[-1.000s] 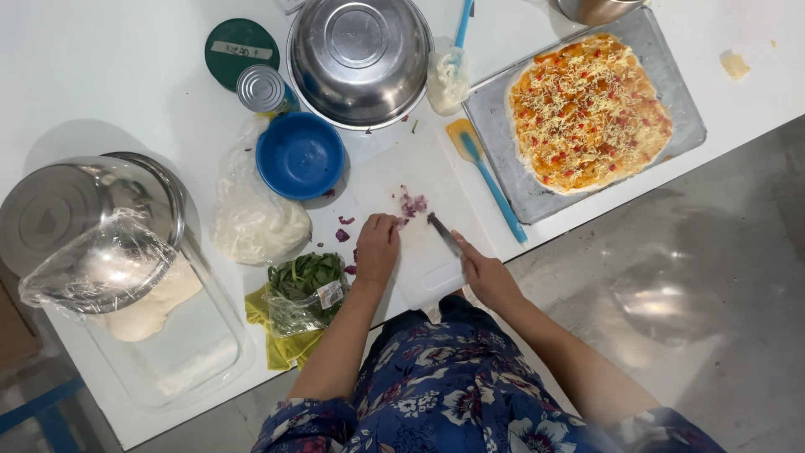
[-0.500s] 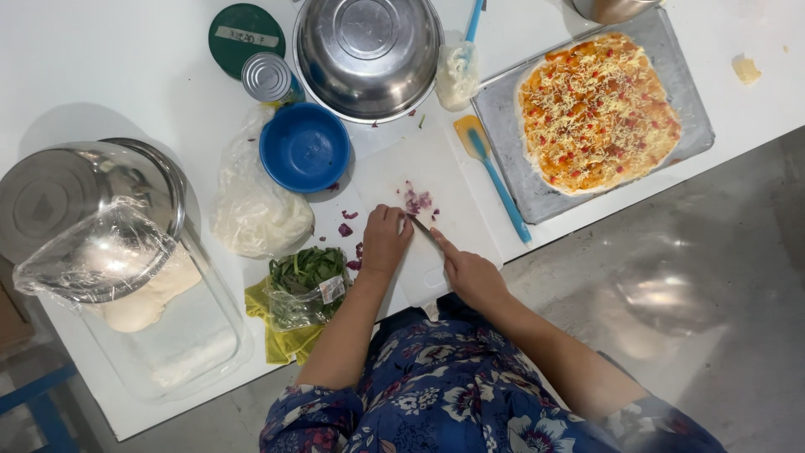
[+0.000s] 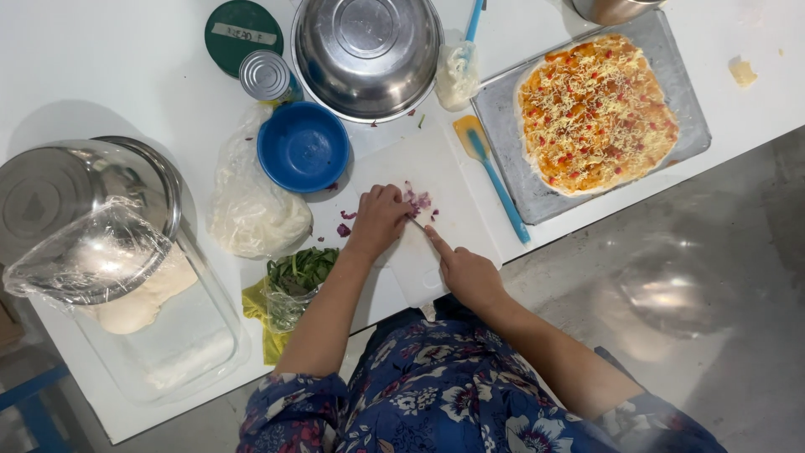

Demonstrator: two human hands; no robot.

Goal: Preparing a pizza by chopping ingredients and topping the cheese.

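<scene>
Head view, looking down on white bench (image 3: 126, 75). Left hand (image 3: 379, 220) palm-down on white cutting board (image 3: 444, 243), fingers (image 3: 387, 195) curled over small heap of chopped purple onion (image 3: 418, 200), pinning it. Right hand (image 3: 468, 273) just beside, at board's near edge, fingers wrapped round a knife (image 3: 417, 223); only a sliver of blade shows btwn the two hands, handle hidden in the grip, index finger laid along the top. Few loose purple bits (image 3: 344, 228) on board left of left hand.

Around the board:
- Blue bowl (image 3: 303, 147) touching board's far-left corner, w/ a purple scrap at its foot.
- Big steel bowl (image 3: 367, 52) behind blue bowl; tin can (image 3: 265, 75) and green round lid (image 3: 243, 33) to its left.
- Clear bag w/ white contents (image 3: 251, 210) left of board, near left forearm.
- Bag of green leaves (image 3: 298, 281) on yellow cloth (image 3: 256, 306) under left forearm, at bench edge.
- Blue-handled spatula w/ yellow head (image 3: 490, 172) lying btwn board and grey tray (image 3: 683, 117).
- Tray carries a topped flat dough (image 3: 595, 109): orange sauce, shredded cheese, red bits.
- Small plastic-wrapped tub (image 3: 457, 71) w/ blue handle sticking out, btwn steel bowl and tray.
- Far left: steel pot (image 3: 75, 201) w/ cling film, glass dish (image 3: 184, 352) beside it w/ pale dough lump (image 3: 138, 302).

Floral blue garment (image 3: 436, 394) at frame bottom.
</scene>
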